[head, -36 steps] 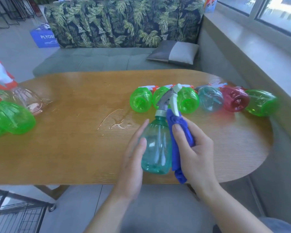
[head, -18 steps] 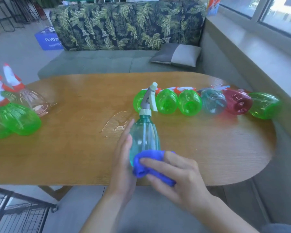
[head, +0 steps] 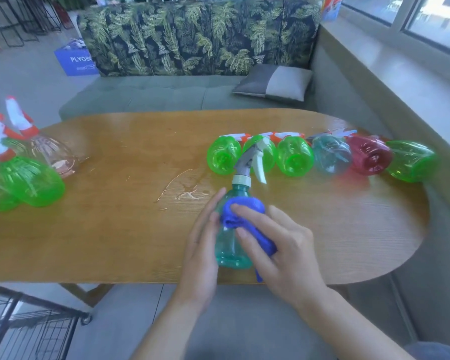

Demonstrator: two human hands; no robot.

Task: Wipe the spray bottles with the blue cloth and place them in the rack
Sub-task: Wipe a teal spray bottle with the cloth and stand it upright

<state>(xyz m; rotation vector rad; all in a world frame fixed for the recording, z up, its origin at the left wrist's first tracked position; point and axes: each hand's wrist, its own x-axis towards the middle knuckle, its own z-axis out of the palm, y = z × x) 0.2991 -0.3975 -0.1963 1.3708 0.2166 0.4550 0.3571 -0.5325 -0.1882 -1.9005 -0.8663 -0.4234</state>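
Seen from the head camera, a person works at an oval wooden table [head: 115,229], holding a teal spray bottle [head: 230,245] upright near the table's near edge. The left hand [head: 202,255] rests against the bottle's left side with fingers straight, steadying it. The right hand [head: 283,253] presses a bunched blue cloth [head: 244,211] onto the bottle's shoulder and right side, fingers curled over the fabric and gripping it. The bottle's grey-and-white trigger head [head: 252,162] points away from the person.

Beyond the bottle, toward the table's far right, a row of six bottles lies on its side: three green [head: 222,157], one pale blue [head: 331,157], one red [head: 370,158] and another green [head: 411,163]. At the table's left end sit green bottles [head: 33,180] and a clear pinkish one [head: 55,157] with orange-and-white triggers. A small wet patch [head: 185,188] glistens just left of the teal bottle. A black wire rack [head: 24,323] stands below the table's near left corner.
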